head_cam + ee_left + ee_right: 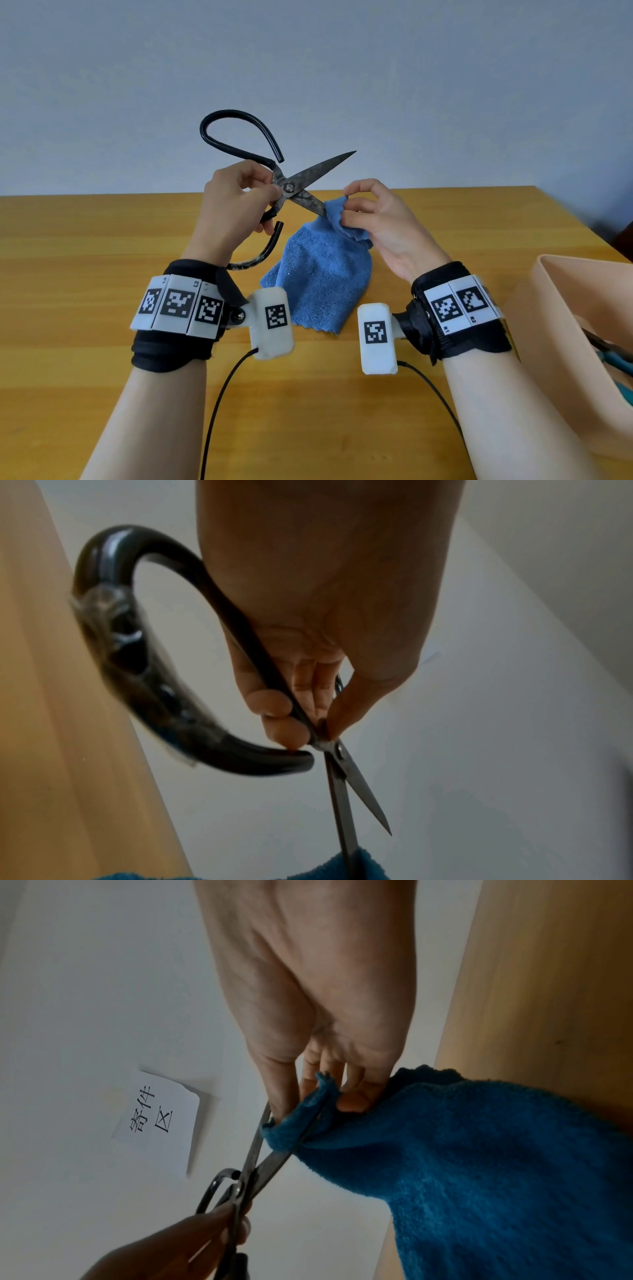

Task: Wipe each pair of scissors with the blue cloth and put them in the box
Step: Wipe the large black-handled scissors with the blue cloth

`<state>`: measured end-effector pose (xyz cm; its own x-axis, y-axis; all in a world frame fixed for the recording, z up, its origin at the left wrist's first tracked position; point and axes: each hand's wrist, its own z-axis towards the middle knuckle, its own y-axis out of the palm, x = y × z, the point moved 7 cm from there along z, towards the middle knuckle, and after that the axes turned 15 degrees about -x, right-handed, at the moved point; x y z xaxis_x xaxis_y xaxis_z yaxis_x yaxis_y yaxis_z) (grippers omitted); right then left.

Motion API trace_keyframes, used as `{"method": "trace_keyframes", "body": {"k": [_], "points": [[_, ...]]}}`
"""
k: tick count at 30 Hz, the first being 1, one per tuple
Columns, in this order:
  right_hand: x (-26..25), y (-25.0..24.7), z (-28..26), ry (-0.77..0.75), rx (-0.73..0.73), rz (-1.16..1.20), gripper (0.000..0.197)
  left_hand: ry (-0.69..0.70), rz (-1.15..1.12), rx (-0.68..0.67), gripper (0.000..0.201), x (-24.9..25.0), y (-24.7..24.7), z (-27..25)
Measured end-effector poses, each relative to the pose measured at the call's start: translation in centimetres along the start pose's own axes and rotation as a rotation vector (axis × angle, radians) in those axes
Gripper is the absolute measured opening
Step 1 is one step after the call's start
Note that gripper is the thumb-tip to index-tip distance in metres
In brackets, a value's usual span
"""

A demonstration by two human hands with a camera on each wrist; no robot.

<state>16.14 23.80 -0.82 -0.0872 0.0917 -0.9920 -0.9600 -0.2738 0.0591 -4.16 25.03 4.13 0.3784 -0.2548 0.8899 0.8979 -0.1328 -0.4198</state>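
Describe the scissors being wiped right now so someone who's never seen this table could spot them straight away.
Look above the middle of the wooden table, where the left hand holds the black scissors up in the air near their pivot. Their blades stand open, the lower one pinched in the blue cloth by the right hand. Big black loop handles and dark, mottled blades set them apart from the items in the beige box.

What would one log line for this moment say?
left hand: holds scissors open | right hand: pinches blue cloth round lower blade | stage: wiping

Scissors (291, 186) are left of the cloth (318, 274), above the table (102, 240); box (548, 308) at far right.
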Motion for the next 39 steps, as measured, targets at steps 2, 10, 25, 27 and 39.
{"method": "trace_keyframes", "body": {"k": [2,10,25,27,39], "points": [[0.1,0.2,0.0,0.011,-0.004,-0.018,0.032,0.003,0.001,-0.008,0.009,0.1,0.2,0.0],[0.0,0.2,0.2,0.048,-0.006,-0.098,0.043,-0.001,0.013,-0.013,0.011,-0.1,0.3,0.1],[0.7,0.4,0.2,0.091,0.005,-0.148,0.038,-0.031,-0.01,-0.003,0.01,-0.6,-0.1,0.1],[0.8,0.3,0.2,0.108,0.016,-0.18,0.035,-0.028,-0.006,0.0,0.008,-0.6,-0.1,0.2],[0.9,-0.1,0.2,0.127,0.041,-0.213,0.029,-0.026,-0.031,0.033,0.007,-1.0,-0.6,0.4]]}}
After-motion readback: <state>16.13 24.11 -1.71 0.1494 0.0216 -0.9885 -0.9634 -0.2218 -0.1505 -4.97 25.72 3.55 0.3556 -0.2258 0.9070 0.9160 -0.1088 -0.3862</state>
